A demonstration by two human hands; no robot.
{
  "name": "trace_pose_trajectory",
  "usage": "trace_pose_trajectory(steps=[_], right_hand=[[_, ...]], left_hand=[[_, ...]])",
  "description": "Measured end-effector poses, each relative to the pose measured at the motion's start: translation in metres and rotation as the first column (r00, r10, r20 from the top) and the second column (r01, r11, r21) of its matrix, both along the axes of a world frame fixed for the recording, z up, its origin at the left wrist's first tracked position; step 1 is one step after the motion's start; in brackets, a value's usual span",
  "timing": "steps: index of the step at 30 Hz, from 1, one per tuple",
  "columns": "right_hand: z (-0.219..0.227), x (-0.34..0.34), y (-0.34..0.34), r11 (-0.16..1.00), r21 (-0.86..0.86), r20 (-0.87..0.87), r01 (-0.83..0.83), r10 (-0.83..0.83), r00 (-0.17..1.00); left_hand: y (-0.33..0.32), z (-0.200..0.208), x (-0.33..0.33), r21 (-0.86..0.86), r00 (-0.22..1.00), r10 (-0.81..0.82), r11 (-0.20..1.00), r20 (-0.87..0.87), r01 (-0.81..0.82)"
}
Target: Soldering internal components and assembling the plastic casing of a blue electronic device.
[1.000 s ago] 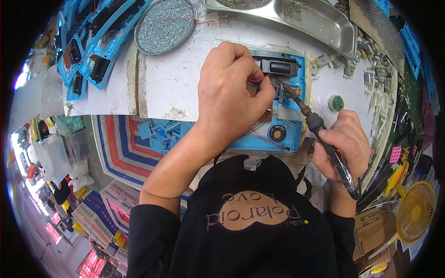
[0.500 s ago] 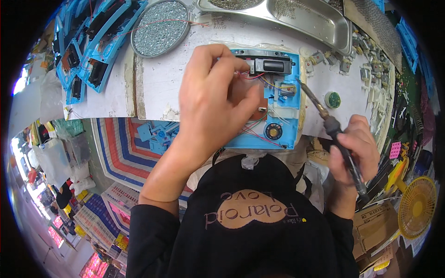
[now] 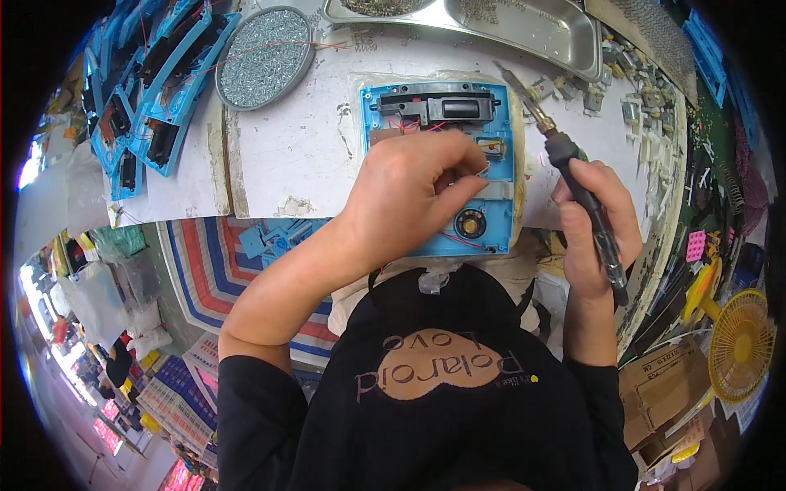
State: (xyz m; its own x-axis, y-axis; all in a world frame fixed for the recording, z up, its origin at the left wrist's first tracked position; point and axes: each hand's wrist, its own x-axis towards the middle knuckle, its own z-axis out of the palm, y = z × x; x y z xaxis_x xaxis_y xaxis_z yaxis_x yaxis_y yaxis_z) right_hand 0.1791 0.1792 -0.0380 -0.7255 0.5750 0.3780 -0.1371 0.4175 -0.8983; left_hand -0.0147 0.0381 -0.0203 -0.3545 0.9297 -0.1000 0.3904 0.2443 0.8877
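Observation:
An open blue plastic housing (image 3: 501, 233) lies on the bench in front of me. It holds a black module (image 3: 458, 109) along its far edge, a round speaker (image 3: 470, 222), a small boxy part (image 3: 492, 147) and thin coloured wires. My left hand (image 3: 422, 192) reaches over the housing's middle, fingers curled and thumb near the fingertips. Something small and pale shows at that pinch, too small to name. My right hand (image 3: 602, 225) is wrapped round the black handle of a soldering iron (image 3: 565, 153). Its metal tip points up and left, above the bench beyond the housing's right side.
A grey oval tray of screws (image 3: 266, 61) stands at the far left of the housing. Behind it is a steel tray (image 3: 585, 53) with springs. More blue housings (image 3: 160, 131) pile up at left. Small grey parts (image 3: 647, 98) lie at right, above a yellow fan (image 3: 741, 346).
My left hand has moved from the black module down and right to the housing's middle. The soldering iron has risen away from the housing. The whole view has shifted slightly.

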Motion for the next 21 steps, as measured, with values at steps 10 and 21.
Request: trace_pose_trajectory(steps=[10, 21], right_hand=[[0.018, 0.036, 0.019, 0.999, 0.041, 0.010, 0.030, -0.030, 0.999], [0.049, 0.025, 0.025, 0.938, 0.086, 0.163, -0.336, 0.319, 0.934]], left_hand=[[-0.003, -0.015, -0.004, 0.241, 0.974, -0.123, 0.956, -0.188, 0.168], [-0.010, -0.009, -0.020, 0.190, 0.871, -0.317, 0.894, -0.374, 0.407]])
